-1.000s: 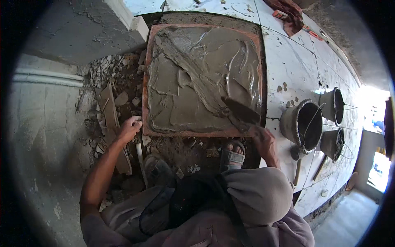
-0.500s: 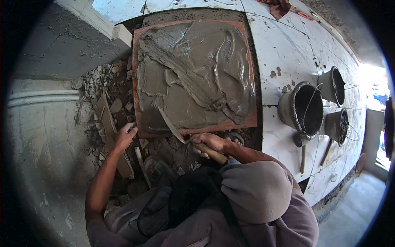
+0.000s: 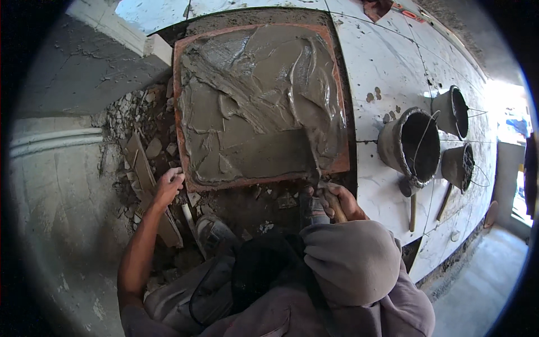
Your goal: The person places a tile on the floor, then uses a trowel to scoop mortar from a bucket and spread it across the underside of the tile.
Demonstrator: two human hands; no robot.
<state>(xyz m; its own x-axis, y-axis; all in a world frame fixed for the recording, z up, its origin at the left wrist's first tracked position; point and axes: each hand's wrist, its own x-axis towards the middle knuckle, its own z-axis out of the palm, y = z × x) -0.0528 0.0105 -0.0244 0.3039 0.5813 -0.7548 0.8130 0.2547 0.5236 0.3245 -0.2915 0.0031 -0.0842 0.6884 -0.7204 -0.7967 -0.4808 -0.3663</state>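
A square reddish tile (image 3: 179,137) lies with its upper face covered in wet grey mortar (image 3: 247,106), streaked and ridged. In my right hand (image 3: 347,204) is a trowel (image 3: 313,157), gripped by its wooden handle. The blade rests edge-on in the mortar, close to the lower right corner, with a smooth swept band to its left. At the tile's lower left edge is my left hand (image 3: 170,185), its fingers bent in against the rim. The undersides of those fingers are hidden.
On white marbled floor tiles (image 3: 382,67) at right stand a large mortar-caked bucket (image 3: 393,149) and two smaller buckets (image 3: 446,109), (image 3: 452,163). Wooden-handled tools lie beside them. Rubble (image 3: 151,149) and broken tile pieces lie left, beside a wall with pipes (image 3: 56,140).
My right hand has moved right with the trowel, whose blade has swept across the lower mortar and smoothed it. My left hand stays at the tile's edge.
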